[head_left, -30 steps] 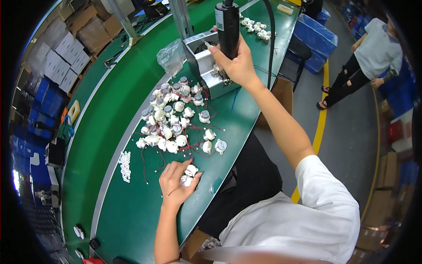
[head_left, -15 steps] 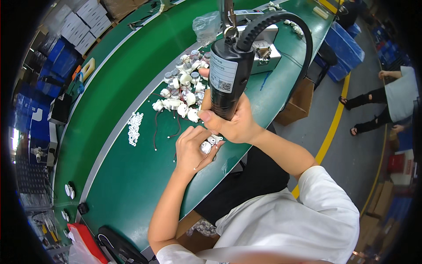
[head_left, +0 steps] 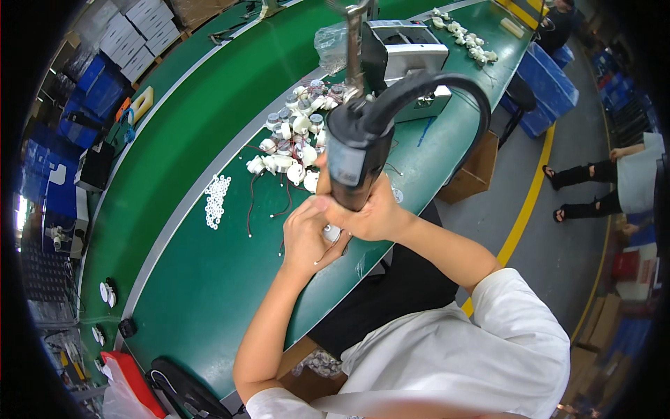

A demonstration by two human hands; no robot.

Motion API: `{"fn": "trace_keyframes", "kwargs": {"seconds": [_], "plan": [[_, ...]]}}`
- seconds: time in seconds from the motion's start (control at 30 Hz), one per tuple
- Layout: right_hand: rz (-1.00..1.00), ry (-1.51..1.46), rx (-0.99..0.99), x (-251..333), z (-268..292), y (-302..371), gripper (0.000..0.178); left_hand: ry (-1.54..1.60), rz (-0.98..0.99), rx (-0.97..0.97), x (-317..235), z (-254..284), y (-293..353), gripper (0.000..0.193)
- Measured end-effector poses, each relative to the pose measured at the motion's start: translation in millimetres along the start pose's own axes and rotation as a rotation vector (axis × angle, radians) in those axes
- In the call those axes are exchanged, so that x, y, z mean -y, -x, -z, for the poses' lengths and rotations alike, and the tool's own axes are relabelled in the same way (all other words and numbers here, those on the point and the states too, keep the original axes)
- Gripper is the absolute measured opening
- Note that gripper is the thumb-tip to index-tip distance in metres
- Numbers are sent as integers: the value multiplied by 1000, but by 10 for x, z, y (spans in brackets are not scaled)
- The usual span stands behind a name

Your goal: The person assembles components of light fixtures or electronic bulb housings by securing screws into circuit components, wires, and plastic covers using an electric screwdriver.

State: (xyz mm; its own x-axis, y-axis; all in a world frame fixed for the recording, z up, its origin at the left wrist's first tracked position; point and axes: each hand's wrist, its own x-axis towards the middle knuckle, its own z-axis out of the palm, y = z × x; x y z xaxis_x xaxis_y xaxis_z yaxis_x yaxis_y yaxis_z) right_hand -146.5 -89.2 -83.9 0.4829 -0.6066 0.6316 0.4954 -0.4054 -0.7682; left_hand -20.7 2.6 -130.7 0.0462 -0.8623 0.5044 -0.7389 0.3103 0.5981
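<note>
My right hand is wrapped round a black corded electric screwdriver, which hangs upright from a metal hook. Below it, my left hand grips a small white plastic part, mostly covered by the fingers of both hands. The tool's lower end and tip are hidden behind my right hand. Just beyond my hands lies a heap of white plastic parts with thin wires. Several small white rings are gathered on the green table to the left.
A grey metal machine stands on the table behind the screwdriver, whose thick cable loops right. More white parts lie at the far right. A cardboard box and blue bins stand beside the table. Another person is on the right.
The screwdriver and my right hand have come down toward the white part, covering more of it. The hook has moved lower, showing more of the machine behind. My left hand still grips the part.
</note>
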Motion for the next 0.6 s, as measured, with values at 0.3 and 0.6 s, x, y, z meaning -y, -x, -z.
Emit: {"fn": "trace_keyframes", "kwargs": {"seconds": [0.3,0.6], "plan": [[-180,-20,30,146,-67,30,56,-54,117,31,106,-81,149,18],[-69,-35,51,216,149,-55,60,75,91,-1,-132,-205,63,31]]}}
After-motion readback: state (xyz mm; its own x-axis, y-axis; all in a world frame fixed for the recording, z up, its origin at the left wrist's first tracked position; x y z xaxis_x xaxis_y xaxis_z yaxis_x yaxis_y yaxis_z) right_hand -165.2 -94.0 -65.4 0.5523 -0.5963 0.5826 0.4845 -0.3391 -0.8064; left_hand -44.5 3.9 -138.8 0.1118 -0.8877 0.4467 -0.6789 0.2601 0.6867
